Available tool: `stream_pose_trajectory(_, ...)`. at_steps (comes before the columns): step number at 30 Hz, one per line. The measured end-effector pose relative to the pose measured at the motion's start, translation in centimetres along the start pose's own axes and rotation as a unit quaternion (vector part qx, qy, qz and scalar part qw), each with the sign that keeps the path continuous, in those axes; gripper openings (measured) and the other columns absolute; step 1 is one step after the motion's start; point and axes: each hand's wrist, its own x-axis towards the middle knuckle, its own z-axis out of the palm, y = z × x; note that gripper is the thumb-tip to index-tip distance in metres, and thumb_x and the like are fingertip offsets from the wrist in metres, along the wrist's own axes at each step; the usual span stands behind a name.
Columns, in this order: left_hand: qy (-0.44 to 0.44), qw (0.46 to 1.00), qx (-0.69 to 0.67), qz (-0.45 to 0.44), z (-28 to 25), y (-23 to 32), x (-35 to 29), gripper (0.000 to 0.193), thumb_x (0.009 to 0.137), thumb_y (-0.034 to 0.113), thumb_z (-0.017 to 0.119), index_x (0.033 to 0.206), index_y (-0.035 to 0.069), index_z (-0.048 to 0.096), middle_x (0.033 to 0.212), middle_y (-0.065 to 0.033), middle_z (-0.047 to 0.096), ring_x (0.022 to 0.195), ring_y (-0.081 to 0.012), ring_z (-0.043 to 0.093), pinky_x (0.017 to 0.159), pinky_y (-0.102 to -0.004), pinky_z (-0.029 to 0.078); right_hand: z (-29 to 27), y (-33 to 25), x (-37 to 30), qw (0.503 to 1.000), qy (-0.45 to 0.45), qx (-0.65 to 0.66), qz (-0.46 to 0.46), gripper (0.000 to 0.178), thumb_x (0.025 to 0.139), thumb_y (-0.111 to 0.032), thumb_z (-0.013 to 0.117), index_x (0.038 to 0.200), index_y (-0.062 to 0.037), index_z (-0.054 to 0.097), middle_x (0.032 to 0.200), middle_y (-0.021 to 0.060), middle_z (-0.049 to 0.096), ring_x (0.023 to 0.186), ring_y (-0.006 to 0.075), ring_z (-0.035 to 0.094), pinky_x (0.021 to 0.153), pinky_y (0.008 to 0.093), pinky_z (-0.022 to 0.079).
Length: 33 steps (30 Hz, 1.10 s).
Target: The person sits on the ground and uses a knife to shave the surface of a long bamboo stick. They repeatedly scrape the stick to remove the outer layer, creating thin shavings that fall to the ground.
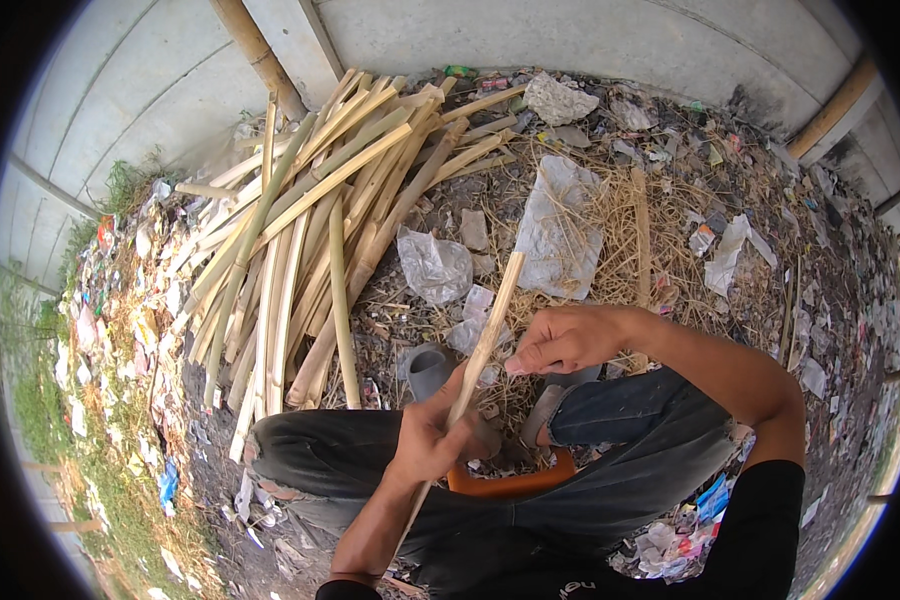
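My left hand (430, 436) is wrapped round a long split bamboo strip (490, 335), which slants up and away from my lap with its pale inner face showing. To the right of the strip's upper part, my right hand (562, 338) is closed with the fingers curled in. Whatever those fingers may hold is hidden from this view, and a small gap separates them from the bamboo. A grey hollow round thing (428, 370) stands just beyond my left hand. Between my knees shows the edge of an orange seat (510, 486).
A big pile of split bamboo strips (300, 235) lies ahead on the left. Plastic sheets (562, 230), dry straw (625, 245) and scattered litter cover the ground. A pale panel wall (570, 40) with bamboo poles (258, 55) closes off the far side.
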Motion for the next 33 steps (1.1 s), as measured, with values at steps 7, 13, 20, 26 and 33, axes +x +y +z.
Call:
stream_pose_trajectory(7,-0.028,0.994,-0.089,-0.059,-0.4,1.7,0.0,0.059,0.098,0.002,0.053,0.156,-0.008,0.043,0.130,-0.0098,0.066,0.110,-0.0098,0.059,0.097,-0.0260,0.046,0.5,-1.6,-1.3,0.919,0.319,-0.208,-0.099,0.051,0.106,-0.044,0.058,0.079,-0.0003,0.057,0.059,0.0118,0.056,0.052,0.0281,0.055,0.055,0.0421,0.043)
stream_pose_trajectory(13,-0.062,0.981,-0.157,-0.095,-0.5,1.5,-0.1,0.060,0.100,0.006,0.054,0.158,-0.005,0.041,0.088,0.0009,0.064,0.073,-0.0041,0.054,0.065,-0.0209,0.043,0.0,-1.6,-0.8,0.814,0.482,-0.310,-0.093,0.036,0.108,-0.031,0.057,0.090,0.0005,0.058,0.056,0.0169,0.055,0.049,0.0396,0.055,0.050,0.0465,0.041)
stream_pose_trajectory(20,-0.061,0.968,-0.215,-0.112,0.0,1.5,0.2,0.060,0.100,0.007,0.053,0.158,-0.002,0.041,0.064,0.0068,0.047,0.049,-0.0020,0.037,0.046,-0.0209,0.028,1.9,-1.3,0.1,0.825,0.444,-0.342,-0.076,0.028,0.106,-0.025,0.058,0.094,0.0006,0.059,0.056,0.0203,0.058,0.053,0.0431,0.062,0.051,0.0518,0.046)
stream_pose_trajectory(26,-0.060,0.957,-0.251,-0.131,-0.1,1.6,0.5,0.060,0.098,0.007,0.055,0.156,-0.004,0.041,0.055,0.0056,0.038,0.042,-0.0044,0.031,0.040,-0.0231,0.025,3.3,-0.6,0.9,0.822,0.422,-0.372,-0.089,0.035,0.106,-0.032,0.055,0.091,-0.0007,0.060,0.057,0.0212,0.062,0.056,0.0451,0.065,0.053,0.0537,0.050)
stream_pose_trajectory(33,-0.066,0.947,-0.284,-0.132,-0.2,1.4,0.6,0.059,0.098,0.006,0.053,0.155,-0.005,0.042,0.055,0.0044,0.037,0.041,-0.0058,0.030,0.039,-0.0242,0.027,4.0,-1.4,1.0,0.841,0.394,-0.358,-0.096,0.034,0.106,-0.033,0.056,0.092,-0.0016,0.059,0.060,0.0214,0.063,0.059,0.0445,0.066,0.054,0.0544,0.051)
